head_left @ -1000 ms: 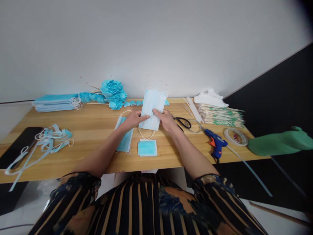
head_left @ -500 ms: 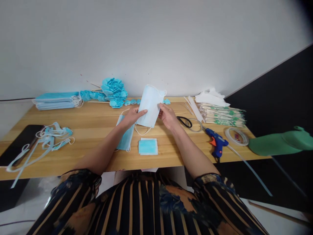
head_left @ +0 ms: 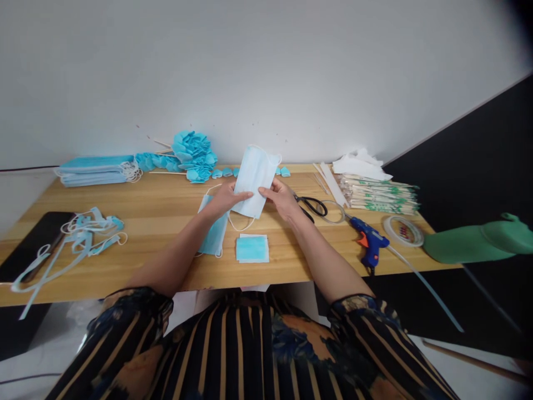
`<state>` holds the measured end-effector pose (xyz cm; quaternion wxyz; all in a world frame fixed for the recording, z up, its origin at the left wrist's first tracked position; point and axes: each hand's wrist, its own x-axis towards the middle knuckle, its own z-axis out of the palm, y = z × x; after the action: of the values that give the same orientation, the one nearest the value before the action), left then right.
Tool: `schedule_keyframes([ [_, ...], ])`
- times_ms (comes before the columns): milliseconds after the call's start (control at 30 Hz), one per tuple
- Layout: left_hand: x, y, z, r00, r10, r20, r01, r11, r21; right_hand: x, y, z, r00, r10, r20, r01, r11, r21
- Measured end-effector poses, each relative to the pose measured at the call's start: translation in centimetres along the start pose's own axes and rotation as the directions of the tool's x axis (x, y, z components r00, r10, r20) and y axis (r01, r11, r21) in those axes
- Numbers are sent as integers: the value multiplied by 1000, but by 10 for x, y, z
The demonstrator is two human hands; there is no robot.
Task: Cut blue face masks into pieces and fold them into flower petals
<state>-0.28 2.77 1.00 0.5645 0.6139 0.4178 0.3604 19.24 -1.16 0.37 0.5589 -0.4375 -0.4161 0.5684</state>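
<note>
Held up over the middle of the table is a pale blue face mask [head_left: 255, 173], tilted, with white ear loops at its top and bottom. My left hand [head_left: 227, 199] grips its left edge, thumb on the front. My right hand [head_left: 282, 198] pinches the right edge, its thumb on the front too; the fingers behind the mask are hidden. Another blue face mask [head_left: 214, 236] lies flat under my left wrist. Nearer me rests a small cut blue and white piece of mask fabric [head_left: 252, 248]. Beside my right hand lie black-handled scissors [head_left: 312, 206], partly covered by it.
On the left are a mask stack [head_left: 97, 170], blue fabric flowers [head_left: 195, 155], a black phone [head_left: 35, 247] and cut loops and strips [head_left: 89, 230]. To the right lie a blue glue gun [head_left: 370, 241], a tape roll [head_left: 403, 231], a green bottle [head_left: 474, 241] and wrapped sticks [head_left: 378, 194].
My right hand has shifted slightly left, its thumb now further in on the mask's front. More of the scissors shows beside it. The left hand is nearly unmoved.
</note>
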Motion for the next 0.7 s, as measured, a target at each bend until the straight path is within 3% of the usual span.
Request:
schedule_keyframes([
  [133,-2,3,-3,979,-71,189,55,994,90,1,-4,-3,994,-46,-102,51,997,49],
  [233,-2,3,-3,964,-96,250,70,991,112,3,-9,-6,982,-87,-169,101,992,77],
  [367,-2,4,-3,984,-59,168,55,998,29,6,-12,-8,967,-112,-228,137,986,99],
  [533,2,4,-5,995,58,-76,-62,997,-50,4,-14,-7,964,-84,-251,114,988,108],
  [700,5,-1,-8,991,76,-106,-86,992,-92,3,-16,-6,965,-93,-247,130,982,138],
])
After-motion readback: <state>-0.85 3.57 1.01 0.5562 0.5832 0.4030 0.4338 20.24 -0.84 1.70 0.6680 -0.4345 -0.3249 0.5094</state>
